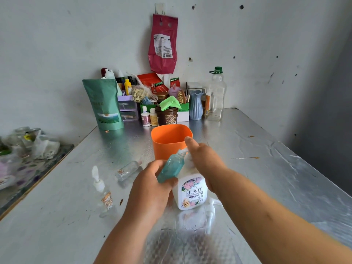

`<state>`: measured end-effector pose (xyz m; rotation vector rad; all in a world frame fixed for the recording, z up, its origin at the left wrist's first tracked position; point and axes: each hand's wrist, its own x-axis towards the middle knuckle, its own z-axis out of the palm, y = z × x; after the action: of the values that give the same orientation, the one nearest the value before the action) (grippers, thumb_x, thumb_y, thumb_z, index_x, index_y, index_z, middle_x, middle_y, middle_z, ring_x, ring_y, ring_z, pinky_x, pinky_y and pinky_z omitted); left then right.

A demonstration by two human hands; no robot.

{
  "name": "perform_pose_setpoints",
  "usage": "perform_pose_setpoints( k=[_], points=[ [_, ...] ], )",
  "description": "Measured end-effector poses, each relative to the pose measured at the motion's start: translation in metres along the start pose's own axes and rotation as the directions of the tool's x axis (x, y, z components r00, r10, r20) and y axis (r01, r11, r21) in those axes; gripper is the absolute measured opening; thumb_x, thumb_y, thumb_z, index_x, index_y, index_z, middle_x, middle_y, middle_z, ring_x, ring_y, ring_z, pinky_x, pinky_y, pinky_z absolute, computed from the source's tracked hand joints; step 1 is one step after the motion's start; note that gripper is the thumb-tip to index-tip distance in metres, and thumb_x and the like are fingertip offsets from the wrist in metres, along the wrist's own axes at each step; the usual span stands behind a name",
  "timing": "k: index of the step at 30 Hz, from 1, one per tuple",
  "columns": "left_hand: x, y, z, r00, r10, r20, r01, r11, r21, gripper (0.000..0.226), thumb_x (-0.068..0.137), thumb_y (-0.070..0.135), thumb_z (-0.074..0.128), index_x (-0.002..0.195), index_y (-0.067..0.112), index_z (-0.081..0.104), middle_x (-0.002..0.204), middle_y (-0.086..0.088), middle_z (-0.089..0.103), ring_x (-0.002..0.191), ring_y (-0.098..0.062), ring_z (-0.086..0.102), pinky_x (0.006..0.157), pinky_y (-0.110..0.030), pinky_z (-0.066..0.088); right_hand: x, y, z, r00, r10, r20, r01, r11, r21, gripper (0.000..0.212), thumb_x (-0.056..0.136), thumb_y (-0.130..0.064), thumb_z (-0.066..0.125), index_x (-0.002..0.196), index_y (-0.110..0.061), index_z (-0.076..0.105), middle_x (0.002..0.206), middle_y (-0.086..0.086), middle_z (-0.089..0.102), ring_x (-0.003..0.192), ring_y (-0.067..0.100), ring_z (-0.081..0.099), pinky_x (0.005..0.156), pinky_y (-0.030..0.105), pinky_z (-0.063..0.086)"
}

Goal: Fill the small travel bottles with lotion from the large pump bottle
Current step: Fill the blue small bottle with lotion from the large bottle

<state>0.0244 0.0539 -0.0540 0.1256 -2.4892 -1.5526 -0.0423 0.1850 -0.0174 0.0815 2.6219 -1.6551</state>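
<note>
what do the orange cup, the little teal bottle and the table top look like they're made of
Orange cup: likely plastic or silicone; matte, even colour, rounded rim.
Small bottle in the left hand: translucent plastic, probably; the teal may be tint or contents.
Table top: seems covered in silvery foil-like sheet; shiny, wrinkled, scuffed.

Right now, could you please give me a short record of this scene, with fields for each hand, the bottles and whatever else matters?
left hand: grips the teal travel bottle, tilted, mouth by the big bottle's top
right hand: holds the large white bottle at its upper part
loose pump: lies on the table, right of the large bottle
clear lying bottle: on its side, left of the hands
clear pump bottle: upright, further left
orange cup: behind the hands
</note>
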Motion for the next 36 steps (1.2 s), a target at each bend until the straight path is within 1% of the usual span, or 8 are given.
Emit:
perform_pose_setpoints(
  k=[2,6,8,12,19,28,33,36],
  points=[
    [0.000,-0.002,0.001,1.000,-0.011,0.005,0.011,1.000,-0.001,0.035,0.084,0.018,0.073,0.108,0.041,0.060,0.098,0.019,0.068,0.085,0.001,0.064,0.056,-0.009,0.044,-0.001,0.005,0.002,1.000,-0.012,0.009,0.012,1.000,-0.014,0.043,0.103,-0.037,0.032,0.121,-0.007,0.056,0.103,0.017,0.061,0.096,0.030,0.059,0.087,0.037,0.046],
    [-0.002,-0.002,0.001,1.000,-0.008,0.002,0.008,1.000,0.015,0.035,0.083,0.021,0.074,0.111,0.039,0.061,0.101,0.018,0.068,0.093,-0.003,0.064,0.076,-0.022,0.050,-0.006,0.009,0.002,1.000,0.015,-0.013,-0.013,0.994,0.109,0.058,0.097,-0.051,0.041,0.120,0.000,0.059,0.086,0.006,0.058,0.074,0.017,0.051,0.055,0.022,0.038],
    [-0.003,0.000,-0.001,1.000,-0.004,0.003,0.004,1.000,0.017,0.035,0.083,0.021,0.074,0.110,0.039,0.061,0.101,0.018,0.068,0.093,-0.003,0.064,0.077,-0.023,0.049,-0.007,0.007,0.000,0.998,0.057,0.003,-0.057,0.990,0.126,0.061,0.095,-0.054,0.043,0.121,-0.001,0.059,0.105,0.016,0.064,0.087,0.024,0.057,0.065,0.027,0.041],
    [-0.004,0.005,-0.003,1.000,0.013,-0.001,-0.013,1.000,0.015,0.034,0.084,0.017,0.072,0.105,0.041,0.060,0.098,0.019,0.068,0.088,0.001,0.063,0.066,-0.016,0.043,-0.007,-0.001,-0.002,0.980,0.171,0.099,-0.189,0.956,0.224,0.065,0.089,-0.063,0.046,0.127,-0.010,0.057,0.121,0.008,0.062,0.105,0.024,0.057,0.090,0.034,0.041],
    [-0.002,0.006,-0.003,1.000,0.024,-0.003,-0.024,1.000,0.012,0.032,0.084,0.019,0.073,0.102,0.043,0.059,0.096,0.020,0.068,0.089,0.002,0.063,0.071,-0.018,0.045,-0.007,-0.001,-0.004,0.981,0.156,0.113,-0.179,0.957,0.228,0.066,0.092,-0.062,0.043,0.132,-0.011,0.054,0.131,0.008,0.057,0.107,0.023,0.051,0.087,0.034,0.033],
    [0.002,-0.002,0.000,1.000,0.010,0.009,-0.010,1.000,0.008,0.034,0.082,0.019,0.075,0.105,0.041,0.062,0.097,0.021,0.070,0.091,0.001,0.065,0.078,-0.023,0.049,0.001,0.008,0.001,0.997,0.078,0.003,-0.078,0.985,0.151,0.055,0.097,-0.053,0.040,0.122,-0.007,0.057,0.104,0.007,0.059,0.094,0.022,0.054,0.082,0.032,0.040],
    [-0.001,0.000,0.000,1.000,0.007,0.019,-0.008,1.000,0.019,0.035,0.084,0.020,0.074,0.101,0.045,0.057,0.099,0.021,0.067,0.093,0.001,0.063,0.075,-0.019,0.046,-0.004,0.010,0.003,0.989,0.140,-0.044,-0.128,0.971,0.203,0.045,0.102,-0.038,0.036,0.137,-0.012,0.045,0.125,0.019,0.055,0.114,0.034,0.055,0.089,0.035,0.045],
    [-0.004,0.003,-0.001,1.000,0.011,0.012,-0.011,1.000,0.013,0.034,0.083,0.021,0.074,0.104,0.043,0.059,0.098,0.020,0.068,0.092,0.001,0.063,0.076,-0.021,0.047,-0.009,0.003,0.000,0.984,0.178,0.024,-0.179,0.969,0.171,0.060,0.091,-0.060,0.046,0.123,-0.010,0.058,0.117,0.014,0.062,0.106,0.033,0.059,0.079,0.033,0.040]
  ],
)
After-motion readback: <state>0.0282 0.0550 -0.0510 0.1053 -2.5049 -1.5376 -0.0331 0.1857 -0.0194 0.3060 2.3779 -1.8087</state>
